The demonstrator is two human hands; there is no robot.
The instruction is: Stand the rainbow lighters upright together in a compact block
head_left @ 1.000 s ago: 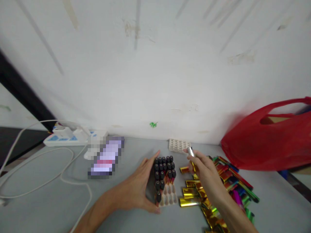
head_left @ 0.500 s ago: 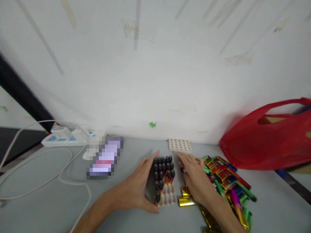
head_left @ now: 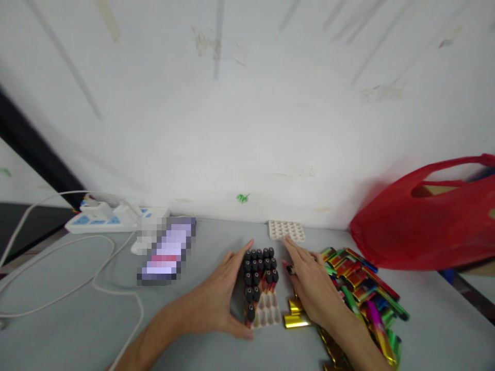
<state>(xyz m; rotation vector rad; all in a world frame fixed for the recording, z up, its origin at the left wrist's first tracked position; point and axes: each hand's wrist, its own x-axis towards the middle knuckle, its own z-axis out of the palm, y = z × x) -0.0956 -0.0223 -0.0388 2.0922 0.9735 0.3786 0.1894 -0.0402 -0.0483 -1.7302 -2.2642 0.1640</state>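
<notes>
Black-tipped tubes (head_left: 256, 265) with reddish-gold bodies stand upright in a pale tray with round pockets (head_left: 266, 315). They fill the far rows and the left side; several near-right pockets are bare. My left hand (head_left: 214, 296) wraps the tray's left side, fingers along it and thumb at the near corner. To the tray's right, my right hand (head_left: 307, 275) is palm down with its fingers reaching forward. A small dark tip like those in the tray shows between its thumb and fingers; the rest of that piece is hidden.
Shiny coloured tubes (head_left: 359, 278) lie heaped at the right, partly under my right forearm. A second pocketed tray (head_left: 286, 231) rests by the wall. At right is a red bag (head_left: 425, 221); at left, a phone (head_left: 170, 250), power strip (head_left: 116, 219) and white cable (head_left: 112, 247).
My right hand has shifted slightly away from me, its fingertips now nearer the second tray. My left hand and the filled tray stay in place.
</notes>
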